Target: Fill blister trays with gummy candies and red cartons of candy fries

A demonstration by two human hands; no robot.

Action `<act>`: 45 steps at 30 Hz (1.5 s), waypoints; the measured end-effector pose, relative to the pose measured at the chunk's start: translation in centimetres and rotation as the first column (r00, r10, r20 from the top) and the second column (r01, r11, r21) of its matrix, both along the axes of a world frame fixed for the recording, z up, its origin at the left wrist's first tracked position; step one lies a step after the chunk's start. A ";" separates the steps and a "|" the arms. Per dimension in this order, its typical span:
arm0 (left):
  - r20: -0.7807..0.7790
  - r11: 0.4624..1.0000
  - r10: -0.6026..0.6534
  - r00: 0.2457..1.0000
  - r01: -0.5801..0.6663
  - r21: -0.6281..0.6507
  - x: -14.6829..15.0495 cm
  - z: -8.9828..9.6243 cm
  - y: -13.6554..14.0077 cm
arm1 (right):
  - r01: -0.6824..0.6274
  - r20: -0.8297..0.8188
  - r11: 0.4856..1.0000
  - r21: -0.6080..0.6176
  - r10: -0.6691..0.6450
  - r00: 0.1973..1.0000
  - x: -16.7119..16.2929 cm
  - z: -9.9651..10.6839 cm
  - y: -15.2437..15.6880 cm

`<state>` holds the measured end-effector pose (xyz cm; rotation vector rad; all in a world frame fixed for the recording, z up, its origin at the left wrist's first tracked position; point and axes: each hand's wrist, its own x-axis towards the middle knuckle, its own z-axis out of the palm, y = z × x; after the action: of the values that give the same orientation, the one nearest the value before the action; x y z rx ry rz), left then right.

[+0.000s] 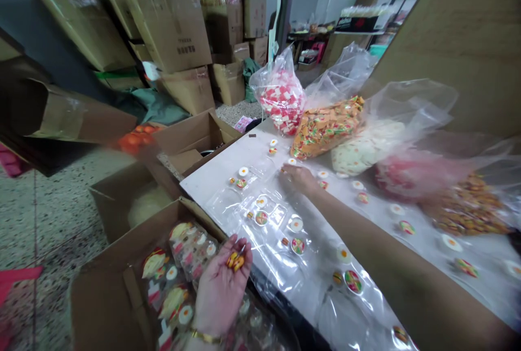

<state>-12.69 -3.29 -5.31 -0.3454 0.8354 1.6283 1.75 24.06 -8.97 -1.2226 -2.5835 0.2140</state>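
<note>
My left hand [226,280] is palm up, its fingers curled around several small toy burgers [235,260], above an open carton. Over the table, my right hand [299,178] reaches out with its fingers pinched together; what is between them is too small to make out. Beside it lies a small fried-egg piece [292,161]. Clear plastic blister trays [268,242] cover the near side of the table. Small egg, pizza and burger pieces sit in groups in them, such as a round pizza piece [298,246] and a toy burger [337,278].
The carton [108,286] at the near left holds filled clear packs [191,242]. Along the table's far side stand clear bags of red-and-white pieces [283,104], orange pieces [325,123] and white pieces [366,147]. Stacked cardboard boxes [171,31] stand behind.
</note>
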 end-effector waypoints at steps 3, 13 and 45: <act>0.019 0.998 -0.017 1.000 0.016 0.058 0.4 0.3 1.2 | -0.026 -0.291 1.000 0.011 0.028 0.956 -0.3 1.9 -3.5; 0.038 0.987 -0.119 0.992 0.115 0.112 3.2 0.2 2.6 | -0.592 -0.419 0.782 -0.193 0.480 0.771 -0.7 4.9 -18.1; 0.027 0.953 -0.304 0.952 0.304 0.002 8.5 0.1 0.2 | 0.434 0.268 0.900 0.048 -0.430 0.862 14.9 0.7 -5.5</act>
<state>-4.16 -3.13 -5.22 -0.2267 0.8263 1.3321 16.65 18.58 -8.28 -1.9151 -2.4303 -0.0352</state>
